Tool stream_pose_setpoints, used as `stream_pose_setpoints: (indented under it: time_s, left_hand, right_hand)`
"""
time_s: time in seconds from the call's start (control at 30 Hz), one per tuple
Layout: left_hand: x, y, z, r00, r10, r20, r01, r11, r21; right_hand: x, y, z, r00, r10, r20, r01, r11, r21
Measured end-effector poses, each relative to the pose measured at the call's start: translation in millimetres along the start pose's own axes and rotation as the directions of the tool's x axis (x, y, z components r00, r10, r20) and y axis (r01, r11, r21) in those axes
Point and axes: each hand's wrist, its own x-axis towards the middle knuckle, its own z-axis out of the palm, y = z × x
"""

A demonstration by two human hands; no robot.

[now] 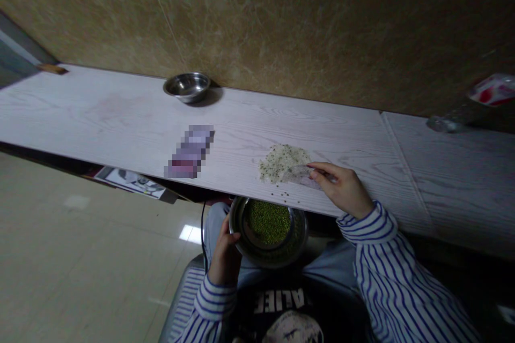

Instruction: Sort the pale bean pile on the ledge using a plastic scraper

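1. I'm seeing a dim, cool picture overall, with no lamp showing in frame.
2. I'm watching a soft dark shadow spreading beside the small round stainless-steel bowl (186,87) on the pale wood-grain tabletop (100,112).
3. A hard white glare is burning on the glossy beige floor tiles (191,234).
4. The round steel bowl of green beans (300,236) is sitting in heavier shade below the table edge.
5. Wide-lens distortion is bending the tabletop toward the frame edges, and the red-and-white packet (493,89) is blurring at the right edge.
6. A coarse purple pixelated block (189,151) is obscuring whatever lies beneath it.
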Motion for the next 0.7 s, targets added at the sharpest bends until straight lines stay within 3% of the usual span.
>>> stream_pose_setpoints:
  time_s: [0.2, 0.7]
  left_hand:
    - [-4.7, 5.6, 5.5, 1.0, 0.002, 0.015, -0.002, 0.999, 0.035]
    - [-6.7, 8.5, 7.4, 1.0, -0.001, -0.012, 0.001, 1.0, 0.011]
  right_hand:
    - [-2.2, -6.5, 4.1, 0.998, -0.006, 0.062, 0.006, 1.0, 0.006]
    - [-4.1, -9.3, 3.2, 0.997, -0.011, 0.074, 0.012, 1.0, -0.009]
